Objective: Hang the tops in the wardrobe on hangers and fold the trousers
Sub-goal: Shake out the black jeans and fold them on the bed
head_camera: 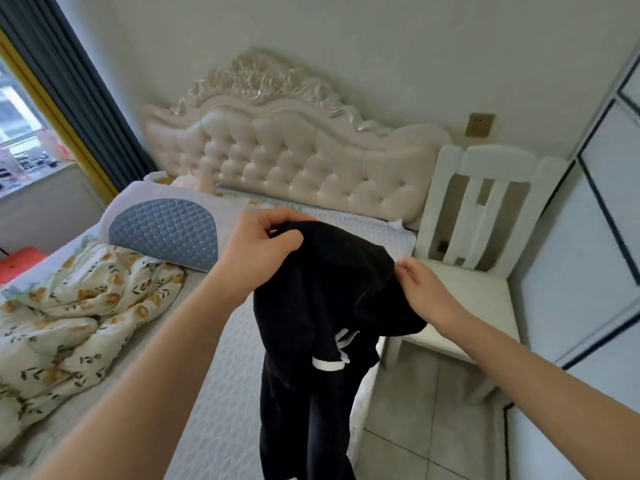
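Note:
A black garment [322, 306] with white trim hangs in the air over the right edge of the bed [221, 393]. My left hand [259, 244] grips its top left part from above. My right hand [422, 289] pinches the fabric at its top right edge. The lower part of the garment drops down past the bottom of the view. Whether it is a top or trousers is not clear from this view.
A crumpled floral duvet [76, 306] and a blue-grey pillow [166, 230] lie on the bed's left side. A white chair [478, 237] stands right of the bed. The wardrobe's sliding doors [595, 237] fill the right edge. Tiled floor [433, 427] lies between bed and wardrobe.

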### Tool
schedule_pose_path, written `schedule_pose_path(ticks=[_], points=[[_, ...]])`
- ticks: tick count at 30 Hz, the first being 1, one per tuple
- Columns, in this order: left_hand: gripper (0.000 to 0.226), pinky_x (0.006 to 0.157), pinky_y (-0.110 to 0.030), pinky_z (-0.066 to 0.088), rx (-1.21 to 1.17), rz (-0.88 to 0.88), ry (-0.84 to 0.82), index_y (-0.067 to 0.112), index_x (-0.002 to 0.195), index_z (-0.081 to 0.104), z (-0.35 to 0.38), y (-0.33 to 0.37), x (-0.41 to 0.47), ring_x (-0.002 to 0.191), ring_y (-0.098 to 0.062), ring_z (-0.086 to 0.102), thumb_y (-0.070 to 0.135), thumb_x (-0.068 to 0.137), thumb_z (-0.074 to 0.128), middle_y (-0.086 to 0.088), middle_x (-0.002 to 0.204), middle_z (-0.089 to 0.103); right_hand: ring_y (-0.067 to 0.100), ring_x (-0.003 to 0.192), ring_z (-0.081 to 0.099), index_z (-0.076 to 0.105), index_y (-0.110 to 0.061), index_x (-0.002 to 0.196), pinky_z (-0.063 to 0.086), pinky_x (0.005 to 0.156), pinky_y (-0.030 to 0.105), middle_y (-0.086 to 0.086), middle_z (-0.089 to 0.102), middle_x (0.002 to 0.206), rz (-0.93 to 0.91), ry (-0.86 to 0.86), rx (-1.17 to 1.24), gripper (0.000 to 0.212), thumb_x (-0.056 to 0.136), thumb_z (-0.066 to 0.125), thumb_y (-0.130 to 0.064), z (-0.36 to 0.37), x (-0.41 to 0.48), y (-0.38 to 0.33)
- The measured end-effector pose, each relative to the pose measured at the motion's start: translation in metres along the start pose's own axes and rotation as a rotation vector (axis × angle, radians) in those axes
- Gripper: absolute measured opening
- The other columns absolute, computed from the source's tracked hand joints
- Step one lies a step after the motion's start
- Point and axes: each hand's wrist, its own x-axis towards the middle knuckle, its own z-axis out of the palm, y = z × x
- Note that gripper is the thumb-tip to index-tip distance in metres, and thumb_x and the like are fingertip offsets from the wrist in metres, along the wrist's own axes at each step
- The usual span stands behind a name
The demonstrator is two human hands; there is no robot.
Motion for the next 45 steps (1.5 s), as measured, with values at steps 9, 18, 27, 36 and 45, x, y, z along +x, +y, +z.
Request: schedule_pose_path(ticks=[9,18,27,36,45], points=[[0.040,0.077,-0.024,0.056,-0.007,0.085,-0.125,0.039,0.102,0.062,0.048,0.015,0.048,0.093,0.007,0.065,0.002,0.089,0.054,0.019,0.102,0.068,0.010,0.083,0.058,0.058,-0.014,0.105,0.044,0.072,0.018,0.000,0.062,0.094,-0.152,0.395,0.165,0.020,0.104,0.042,-0.026,-0.112,0.004,-0.077],[0.068,0.084,-0.028,0.053,0.029,0.080,-0.206,0.030,0.134,0.040,0.096,0.068,0.082,0.105,-0.002,0.060,0.036,0.080,0.080,0.019,0.119,0.056,-0.001,0.051,0.043,0.061,-0.011,0.086,0.038,0.057,0.008,-0.011,0.048,0.058,-0.378,0.405,0.008,0.017,0.099,0.054,-0.020,-0.194,0.016,-0.131],[0.045,0.087,-0.022,0.054,0.206,0.406,-0.277,0.031,0.118,0.060,0.150,0.141,0.102,0.100,-0.001,0.064,0.025,0.077,0.079,0.014,0.107,0.067,0.004,0.064,0.059,0.065,-0.020,0.083,0.047,0.069,0.024,-0.010,0.065,0.066,-0.468,0.391,-0.053,0.014,0.095,0.059,-0.021,-0.241,0.028,-0.140],[0.010,0.076,-0.053,0.052,-0.009,0.446,-0.076,0.012,0.084,0.068,0.177,0.173,0.114,0.081,-0.033,0.066,0.021,0.088,0.068,-0.013,0.080,0.069,0.007,0.084,0.067,0.068,-0.019,0.094,0.054,0.080,0.022,-0.009,0.071,0.088,-0.463,0.324,-0.038,0.011,0.093,0.063,-0.029,-0.292,0.031,-0.134],[0.008,0.071,-0.039,0.053,-0.086,0.410,0.065,0.012,0.082,0.068,0.167,0.221,0.137,0.077,-0.024,0.065,0.016,0.087,0.065,-0.008,0.081,0.068,0.015,0.098,0.067,0.072,-0.021,0.113,0.053,0.095,0.037,-0.003,0.071,0.108,-0.081,0.083,0.549,0.045,0.087,0.058,-0.055,-0.311,0.017,-0.087]])
